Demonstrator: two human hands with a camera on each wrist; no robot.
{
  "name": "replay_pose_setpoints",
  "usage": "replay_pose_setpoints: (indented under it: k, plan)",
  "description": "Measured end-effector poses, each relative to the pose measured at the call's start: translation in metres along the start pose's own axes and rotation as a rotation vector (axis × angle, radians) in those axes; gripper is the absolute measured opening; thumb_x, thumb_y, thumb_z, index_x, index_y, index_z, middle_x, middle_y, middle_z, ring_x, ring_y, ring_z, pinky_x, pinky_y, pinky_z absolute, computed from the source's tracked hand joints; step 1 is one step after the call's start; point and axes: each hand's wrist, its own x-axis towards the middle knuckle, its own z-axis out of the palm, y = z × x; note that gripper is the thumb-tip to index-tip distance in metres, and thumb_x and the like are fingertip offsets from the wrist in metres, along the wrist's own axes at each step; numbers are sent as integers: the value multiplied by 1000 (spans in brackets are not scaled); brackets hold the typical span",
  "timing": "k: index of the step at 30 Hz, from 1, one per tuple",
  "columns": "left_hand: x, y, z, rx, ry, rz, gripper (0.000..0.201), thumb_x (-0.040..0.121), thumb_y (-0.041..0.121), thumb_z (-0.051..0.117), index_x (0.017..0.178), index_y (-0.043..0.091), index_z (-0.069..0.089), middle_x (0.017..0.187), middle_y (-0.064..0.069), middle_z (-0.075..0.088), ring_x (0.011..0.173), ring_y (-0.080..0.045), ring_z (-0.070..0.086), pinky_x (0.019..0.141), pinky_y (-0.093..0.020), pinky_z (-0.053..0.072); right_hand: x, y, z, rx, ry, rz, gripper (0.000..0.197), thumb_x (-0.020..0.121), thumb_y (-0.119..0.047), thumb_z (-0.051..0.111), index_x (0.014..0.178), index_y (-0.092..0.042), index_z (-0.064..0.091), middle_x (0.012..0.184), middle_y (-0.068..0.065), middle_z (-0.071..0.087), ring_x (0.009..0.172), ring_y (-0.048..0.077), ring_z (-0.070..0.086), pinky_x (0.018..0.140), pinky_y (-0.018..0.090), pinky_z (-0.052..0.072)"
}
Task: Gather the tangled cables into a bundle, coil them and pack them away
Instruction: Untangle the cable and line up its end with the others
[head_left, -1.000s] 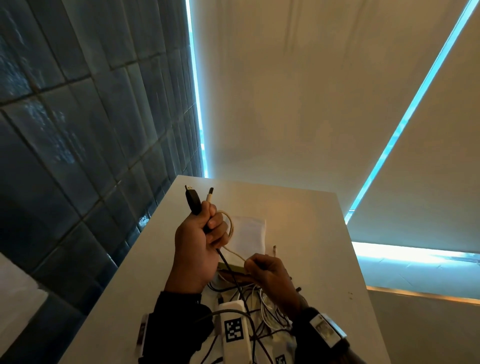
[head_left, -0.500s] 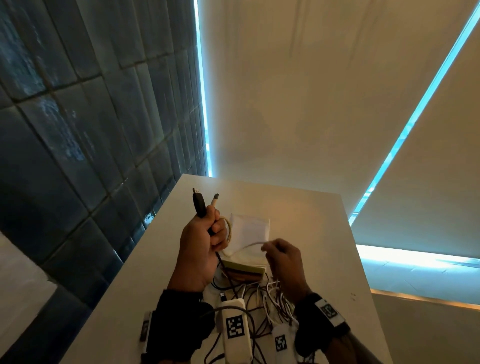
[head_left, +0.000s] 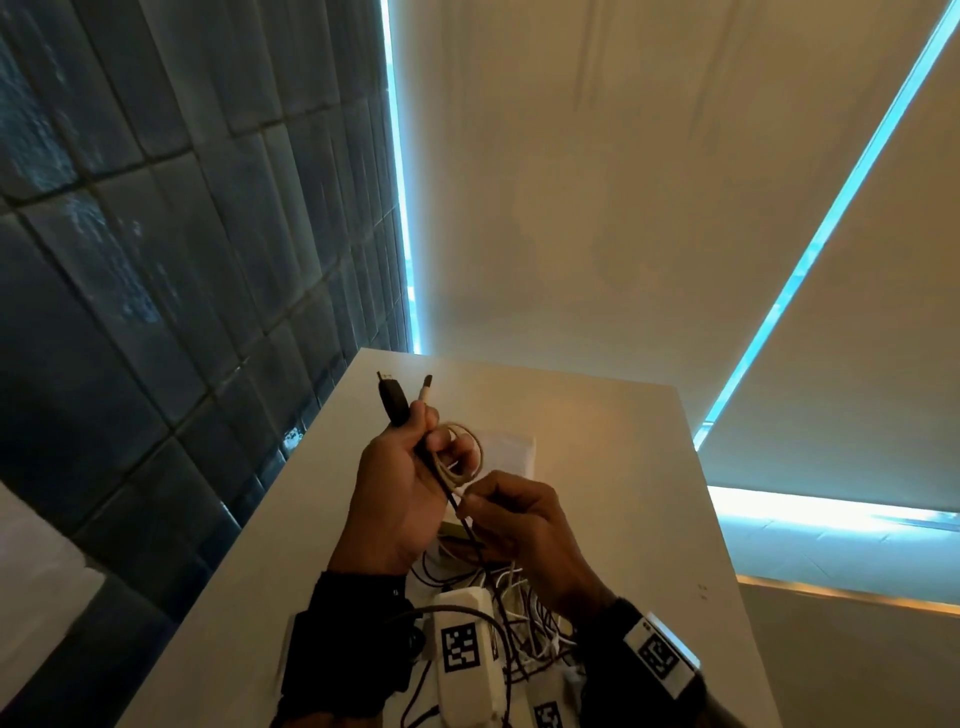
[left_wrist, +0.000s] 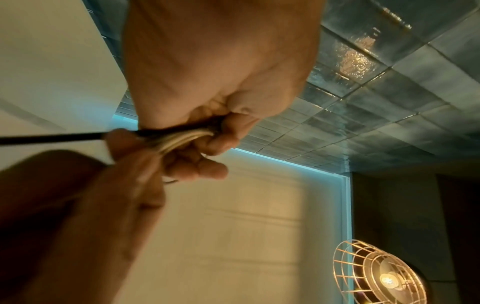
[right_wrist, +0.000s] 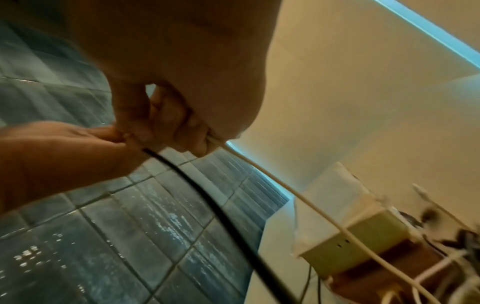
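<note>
Left hand (head_left: 400, 483) is sitting raised in front of the body, fingers curled into a tight fist-like grip with the thumb side up, back of the hand facing the head camera. Right hand (head_left: 524, 525) is sitting just beside it, slightly lower, knuckles up, thumb and fingers (right_wrist: 135, 123) pinching together close against the left palm. The two hands are touching at the fingertips in the wrist views. Both forearms are angling up and inward from the bottom of the head view, dark sleeves covering both, a band strapped on each wrist
</note>
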Motion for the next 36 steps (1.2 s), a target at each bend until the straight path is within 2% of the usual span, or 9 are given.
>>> replay_pose_setpoints:
  k: [4, 9, 11, 18, 21, 24, 28, 31, 36]
  plan:
    - [1, 0, 1, 39, -51, 36, 33, 101, 25, 34, 72, 13, 44, 50, 5, 36, 40, -6, 34, 45, -22, 31, 1, 15, -11, 7, 11, 63, 18, 96, -3, 50, 81, 3, 59, 53, -8, 47, 47, 8, 37, 77, 48, 32]
    - [0, 1, 1, 102, -47, 87, 33, 101, 23, 34, 72, 13, 46, 50, 5, 37, 36, -5, 28, 41, -21, 23, 3, 34, -21, -103, 63, 64, 15, 95, 7, 47, 86, 6, 59, 60, -10, 61, 58, 1, 60, 64, 19, 51]
    - [-1, 2, 0, 119, -47, 96, 33, 102, 23, 34, 73, 13, 45, 50, 5, 37, 36, -5, 28, 41, -21, 22, 3, 47, -27, -124, 98, 65, 16, 94, 8, 47, 84, 6, 60, 65, -7, 63, 65, 2, 64, 65, 17, 53]
    - [-2, 6, 0, 138, -40, 106, 32, 101, 23, 35, 72, 13, 46, 51, 4, 37, 38, -5, 29, 39, -19, 25, 7, 80, -43, -292, 219, 98, 25, 93, 5, 52, 70, 0, 61, 61, -8, 57, 57, -3, 55, 60, 12, 44]
    - [-2, 7, 0, 159, -26, 118, 33, 102, 21, 33, 72, 13, 44, 50, 4, 38, 36, -5, 28, 38, -19, 24, 4, 101, -53, -446, 271, 198, 30, 91, -3, 57, 64, -13, 65, 51, -12, 56, 52, -2, 48, 58, 18, 39]
    - [3, 4, -5, 204, 27, 110, 33, 102, 21, 33, 71, 14, 42, 48, 5, 38, 35, -4, 27, 36, -18, 22, 9, 97, -52, -414, 435, 269, 29, 86, -5, 62, 59, -13, 68, 48, -10, 56, 50, 4, 50, 52, 19, 41]
    - [12, -2, -17, 240, 103, 43, 32, 102, 21, 33, 72, 14, 42, 48, 5, 41, 35, -5, 31, 36, -17, 22, 26, 52, -40, -197, 545, 160, 14, 85, -4, 63, 75, 5, 68, 50, -2, 52, 46, 10, 43, 42, 18, 34]
    - [14, -7, -18, 288, 157, 18, 32, 102, 23, 36, 72, 13, 43, 52, 1, 47, 39, -9, 40, 40, -20, 29, 29, 15, -24, -155, 446, -9, 14, 89, -10, 62, 84, 3, 66, 55, 0, 51, 46, 8, 37, 41, 19, 28]
    - [12, -10, -8, 332, 227, 33, 27, 100, 24, 44, 82, 9, 56, 54, -1, 65, 51, -12, 60, 64, -30, 44, 20, -11, 3, -159, 270, -195, 13, 92, -6, 59, 84, 3, 65, 60, 9, 52, 50, 8, 41, 47, 17, 34]
